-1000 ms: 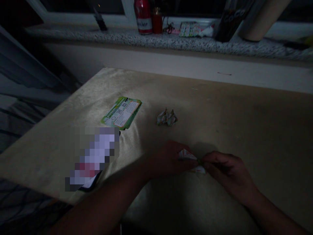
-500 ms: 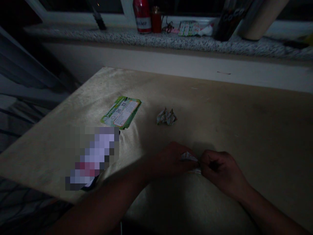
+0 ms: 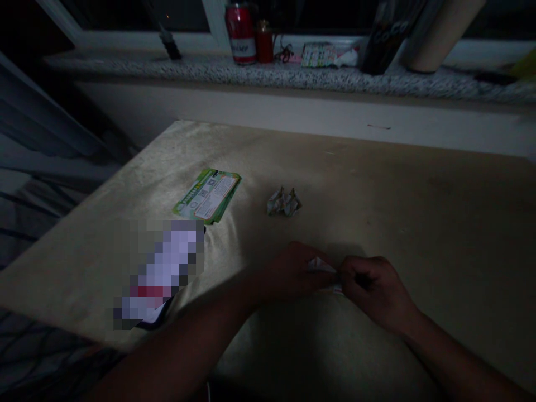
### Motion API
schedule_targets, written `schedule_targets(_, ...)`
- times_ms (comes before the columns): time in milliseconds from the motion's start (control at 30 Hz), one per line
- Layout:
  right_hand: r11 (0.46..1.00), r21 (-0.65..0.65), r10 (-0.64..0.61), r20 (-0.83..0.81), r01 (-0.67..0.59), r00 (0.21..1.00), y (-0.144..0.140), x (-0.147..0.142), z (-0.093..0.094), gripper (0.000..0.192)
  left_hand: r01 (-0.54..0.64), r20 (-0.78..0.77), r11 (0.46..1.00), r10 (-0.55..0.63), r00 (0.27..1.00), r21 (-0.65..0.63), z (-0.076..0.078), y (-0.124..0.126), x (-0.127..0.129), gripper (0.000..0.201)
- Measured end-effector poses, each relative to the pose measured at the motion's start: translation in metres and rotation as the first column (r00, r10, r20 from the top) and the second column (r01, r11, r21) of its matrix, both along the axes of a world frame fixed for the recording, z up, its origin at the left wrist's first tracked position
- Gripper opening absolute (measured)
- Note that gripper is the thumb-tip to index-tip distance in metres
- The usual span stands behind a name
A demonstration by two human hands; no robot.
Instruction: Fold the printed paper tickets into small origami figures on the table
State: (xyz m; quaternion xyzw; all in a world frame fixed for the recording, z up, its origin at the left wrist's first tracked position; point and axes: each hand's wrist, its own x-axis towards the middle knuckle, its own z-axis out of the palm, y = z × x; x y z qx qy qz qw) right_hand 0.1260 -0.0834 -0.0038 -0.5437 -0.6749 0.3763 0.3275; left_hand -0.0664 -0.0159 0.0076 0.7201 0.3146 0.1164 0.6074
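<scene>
My left hand (image 3: 288, 271) rests low over the table, closed on a small piece of printed paper (image 3: 320, 264). Thumb and fingers of my right hand (image 3: 374, 285) are pinched at the paper's right end, against the left fingertips. Most of the paper is hidden by my fingers, and the dim light blurs its folds. Beyond my hands stands a small folded paper shape (image 3: 283, 202) with pointed tips, apart from both hands.
Green printed leaflets (image 3: 209, 195) lie left on the table (image 3: 439, 223). Nearer me is a phone (image 3: 167, 273) with a pixelated screen. The granite windowsill (image 3: 188, 68) holds a red can (image 3: 241, 36), an orange-red lighter (image 3: 264, 43), a dark Coca-Cola-type bottle (image 3: 385, 39) and a pale cylinder (image 3: 439, 39).
The camera view has tilted slightly, so the windowsill sits lower in the picture. My right hand shows a little further left; both hands keep their grip on the paper.
</scene>
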Motion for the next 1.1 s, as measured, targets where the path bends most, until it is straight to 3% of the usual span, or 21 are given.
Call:
schedule_targets(267, 1.000, 0.003, -0.011, -0.066, 0.011, 0.998, 0.000, 0.001, -0.005, 0.022, -0.046, 0.000, 0.998, 0.046, 0.999, -0.030, -0.003, -0.002, -0.001, 0.032)
schedule_targets(467, 1.000, -0.012, -0.007, -0.076, 0.007, 0.997, 0.000, 0.001, -0.006, 0.019, -0.018, 0.015, 0.999, 0.018, 1.000, -0.045, -0.006, 0.000, -0.001, 0.033)
schedule_targets(833, 0.999, -0.010, -0.039, -0.056, 0.038, 0.998, 0.003, 0.001, -0.009, 0.019, -0.061, 0.043, 0.997, 0.060, 0.997, 0.039, -0.012, 0.000, -0.003, 0.035)
schedule_targets(1100, 0.998, -0.016, -0.059, -0.092, 0.058, 0.994, 0.004, 0.002, -0.011, 0.017, -0.117, -0.016, 0.991, 0.118, 0.993, 0.064, -0.010, -0.001, 0.000, 0.038)
